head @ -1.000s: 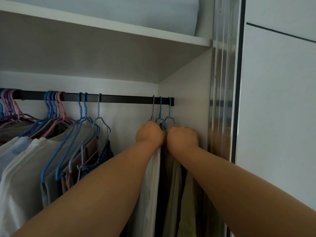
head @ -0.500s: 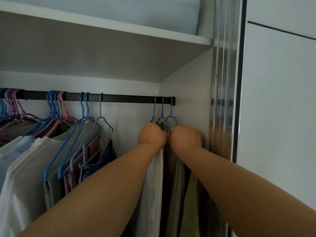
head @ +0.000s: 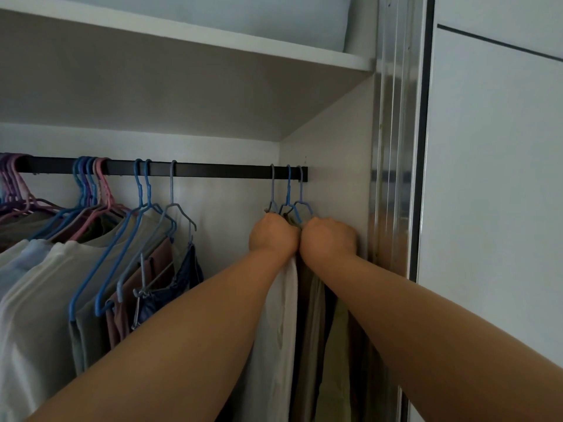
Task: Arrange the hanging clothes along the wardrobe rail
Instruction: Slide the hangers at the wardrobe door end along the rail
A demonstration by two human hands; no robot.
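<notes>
While both fists close on the garments at the right end of the black rail (head: 213,170), everything else hangs well off to their left. Farthest from the grip, at the frame's left edge, purple and pink hangers (head: 13,190) crowd together with dark cloth under them. Closer in comes a bunch of blue and pink hangers (head: 91,190) carrying pale tops (head: 33,300) — white, light blue, grey-green. Next toward the hands, two blue hangers (head: 141,190) and a grey hanger (head: 172,190) sit side by side; below them hang a brownish garment (head: 122,315) and a dark blue garment (head: 185,275), with metal clips (head: 140,292) visible at their front.

A bare stretch of rail separates that group from the grip. Directly above the fists, three hooks (head: 288,185) — one grey, two blue — sit close together just short of the rail's end at the side panel (head: 335,153). The left hand (head: 273,236) is curled shut at the shoulders of these hangers, with a white garment (head: 280,330) falling straight down beneath it. The right hand (head: 329,237) touches the left knuckle to knuckle and is likewise clenched on the top of the bunch; under it hang beige and dark clothes (head: 316,330). Which hanger each fist holds cannot be told, as the fingers are hidden. To the right of the grip stand the metal door track (head: 396,147) and a pale sliding door (head: 493,178).
</notes>
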